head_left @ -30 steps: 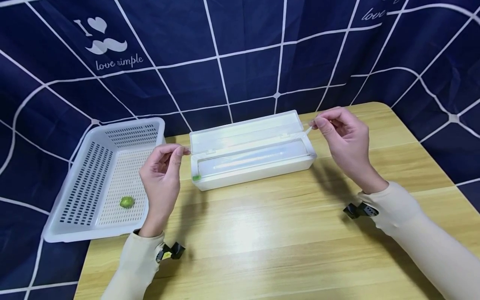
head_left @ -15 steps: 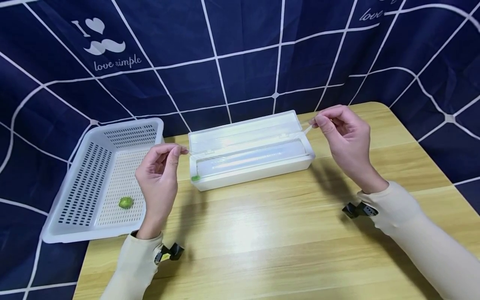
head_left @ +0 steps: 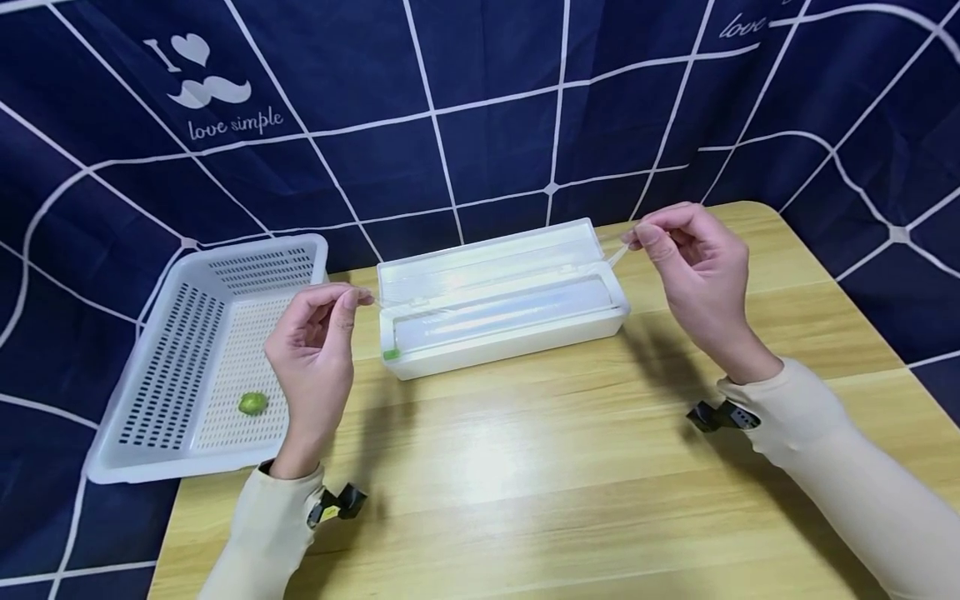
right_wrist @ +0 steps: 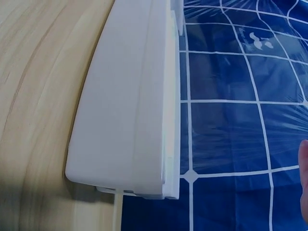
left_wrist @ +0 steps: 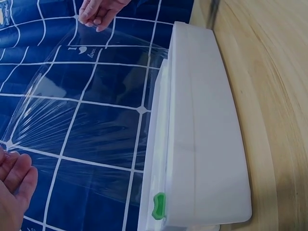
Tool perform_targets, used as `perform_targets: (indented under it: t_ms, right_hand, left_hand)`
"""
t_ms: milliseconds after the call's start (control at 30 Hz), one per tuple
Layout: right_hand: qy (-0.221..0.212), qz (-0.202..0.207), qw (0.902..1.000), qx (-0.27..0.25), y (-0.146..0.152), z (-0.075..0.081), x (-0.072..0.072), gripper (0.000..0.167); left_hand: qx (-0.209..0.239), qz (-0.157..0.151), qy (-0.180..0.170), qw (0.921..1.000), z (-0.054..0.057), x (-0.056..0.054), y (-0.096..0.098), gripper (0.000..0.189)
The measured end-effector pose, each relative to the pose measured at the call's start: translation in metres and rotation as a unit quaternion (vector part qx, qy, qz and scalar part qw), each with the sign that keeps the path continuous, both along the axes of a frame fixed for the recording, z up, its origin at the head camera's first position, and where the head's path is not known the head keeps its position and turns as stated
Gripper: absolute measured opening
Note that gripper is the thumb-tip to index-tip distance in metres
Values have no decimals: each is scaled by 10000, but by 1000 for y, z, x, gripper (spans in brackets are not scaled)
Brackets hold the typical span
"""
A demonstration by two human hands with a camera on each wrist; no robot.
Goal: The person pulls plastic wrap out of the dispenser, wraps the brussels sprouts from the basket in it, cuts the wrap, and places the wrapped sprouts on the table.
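"Why is that clear, wrinkled plastic film (left_wrist: 96, 120) held so wide?"

"Probably to keep it from clinging to itself. The bare left hand (head_left: 313, 358) pinches one side between thumb and fingertips, the bare right hand (head_left: 702, 292) pinches the other, and the sheet runs back to the long white rectangular box (head_left: 510, 348)."

"And the box?"

"On the light wood-grain tabletop (head_left: 562, 467), between and beyond the hands, its flat white lid (head_left: 480, 260) tipped back, likely so the film lifts out freely. A small green plastic piece (head_left: 392, 354) sits at its near left corner."

"What differs from half a second ago?"

"The hands are slightly farther apart, the right a little higher. The box stays put, as does the round green fruit (head_left: 252, 403) in the white perforated plastic basket (head_left: 247, 350)."
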State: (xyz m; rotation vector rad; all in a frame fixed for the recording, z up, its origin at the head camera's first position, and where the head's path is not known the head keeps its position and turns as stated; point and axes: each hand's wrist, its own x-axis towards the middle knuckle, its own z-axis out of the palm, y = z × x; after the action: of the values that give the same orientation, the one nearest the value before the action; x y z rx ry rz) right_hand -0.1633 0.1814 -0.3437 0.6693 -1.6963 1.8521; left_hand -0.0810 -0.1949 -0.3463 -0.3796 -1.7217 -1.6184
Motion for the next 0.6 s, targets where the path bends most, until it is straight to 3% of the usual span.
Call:
perform_targets:
  t_ms: [600]
  right_hand:
    - [157,-60,9996,-232,-3,8,3,8]
  left_hand:
    - [29,119,123,9998,5,1,1,29]
